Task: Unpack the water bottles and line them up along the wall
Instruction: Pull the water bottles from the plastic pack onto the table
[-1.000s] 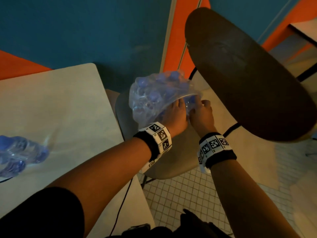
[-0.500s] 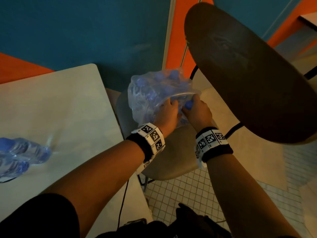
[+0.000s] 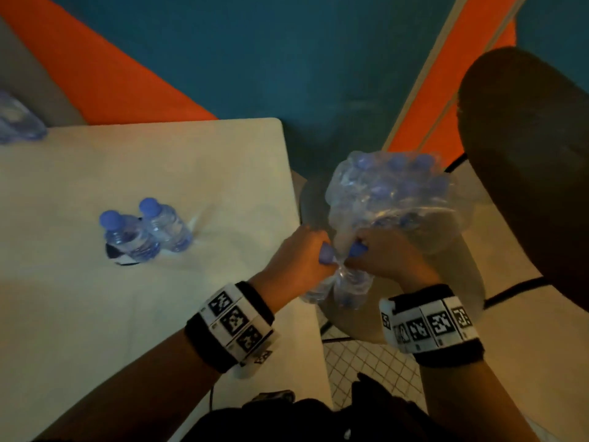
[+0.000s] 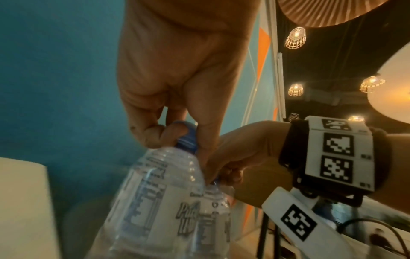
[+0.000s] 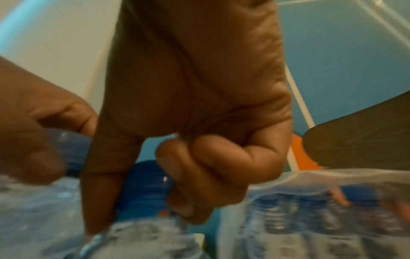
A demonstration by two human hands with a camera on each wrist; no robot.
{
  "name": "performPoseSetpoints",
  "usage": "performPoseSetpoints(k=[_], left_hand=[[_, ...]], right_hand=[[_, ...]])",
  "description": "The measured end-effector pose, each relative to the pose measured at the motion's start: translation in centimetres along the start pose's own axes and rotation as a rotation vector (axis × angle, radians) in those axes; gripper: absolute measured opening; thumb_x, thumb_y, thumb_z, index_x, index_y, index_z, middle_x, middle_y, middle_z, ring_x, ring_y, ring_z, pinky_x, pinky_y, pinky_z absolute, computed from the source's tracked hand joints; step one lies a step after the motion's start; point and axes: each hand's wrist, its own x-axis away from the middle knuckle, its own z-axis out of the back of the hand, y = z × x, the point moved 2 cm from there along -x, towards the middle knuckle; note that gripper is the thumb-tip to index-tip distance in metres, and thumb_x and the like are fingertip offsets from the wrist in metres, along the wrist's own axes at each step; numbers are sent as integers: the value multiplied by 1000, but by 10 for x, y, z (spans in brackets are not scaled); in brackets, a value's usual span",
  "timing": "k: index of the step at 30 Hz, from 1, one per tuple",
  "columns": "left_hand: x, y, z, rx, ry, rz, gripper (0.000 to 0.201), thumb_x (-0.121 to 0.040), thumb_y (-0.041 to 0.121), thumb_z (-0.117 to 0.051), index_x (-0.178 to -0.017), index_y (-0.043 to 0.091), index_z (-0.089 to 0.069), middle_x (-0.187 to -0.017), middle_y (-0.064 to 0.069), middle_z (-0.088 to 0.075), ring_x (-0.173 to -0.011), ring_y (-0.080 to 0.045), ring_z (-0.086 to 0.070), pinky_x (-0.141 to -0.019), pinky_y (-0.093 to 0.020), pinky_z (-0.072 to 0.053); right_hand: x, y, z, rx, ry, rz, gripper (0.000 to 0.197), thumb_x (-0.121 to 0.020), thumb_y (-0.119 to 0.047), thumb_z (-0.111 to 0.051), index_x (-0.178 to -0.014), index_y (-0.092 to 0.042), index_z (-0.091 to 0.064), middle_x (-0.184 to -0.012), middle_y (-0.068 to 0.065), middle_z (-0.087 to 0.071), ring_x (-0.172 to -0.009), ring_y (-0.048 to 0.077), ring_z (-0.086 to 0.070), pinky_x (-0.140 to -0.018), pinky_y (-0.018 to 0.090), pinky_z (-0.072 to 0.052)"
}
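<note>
The torn plastic pack of water bottles (image 3: 392,199) sits on a chair seat (image 3: 446,282) beside the table. My left hand (image 3: 318,252) pinches the blue cap of one clear bottle (image 3: 314,293), which hangs just in front of the pack. My right hand (image 3: 366,250) grips the cap of a second bottle (image 3: 352,290) right beside it. In the left wrist view my fingers (image 4: 155,135) curl round the cap (image 4: 186,136) above the labelled bottle (image 4: 155,201). The right wrist view shows my fingers (image 5: 199,175) round a blue cap (image 5: 144,185), with the pack (image 5: 321,210) at right.
Two bottles (image 3: 130,234) (image 3: 167,226) stand upright mid-table on the pale table (image 3: 223,161). More bottles (image 3: 16,122) sit at its far left by the orange and teal wall (image 3: 287,59). A dark round tabletop (image 3: 535,154) overhangs at the right. Tiled floor lies below.
Both hands have drawn back from the pack's opening toward me, each now holding a bottle by its cap. The head view has swung left, bringing the two standing bottles into view.
</note>
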Motion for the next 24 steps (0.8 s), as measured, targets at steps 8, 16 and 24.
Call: performPoseSetpoints(k=[8, 16, 24], left_hand=[[67, -116, 59, -21, 105, 318, 28, -71, 19, -74, -91, 1, -64, -98, -22, -63, -94, -35, -60, -71, -28, -37], [101, -190, 108, -19, 344, 518, 28, -72, 14, -75, -92, -2, -63, -97, -22, -67, -94, -35, -61, -75, -35, -45], [98, -214, 117, -12, 395, 561, 20, -77, 16, -68, -88, 0, -63, -99, -20, -67, -96, -36, -61, -74, -34, -44]], right_hand=[[-23, -129, -46, -46, -53, 217, 32, -76, -33, -67, -100, -15, -57, -84, 4, -54, -82, 26, -53, -67, 32, -39], [-60, -210, -83, -145, 44, 295, 24, -79, -22, -61, -100, -12, -57, -93, 15, -65, -86, 34, -59, -64, 31, -36], [-78, -243, -98, -262, 68, 318, 33, -83, -22, -62, -111, -6, -54, -105, 19, -66, -95, 37, -61, -75, 40, -47]])
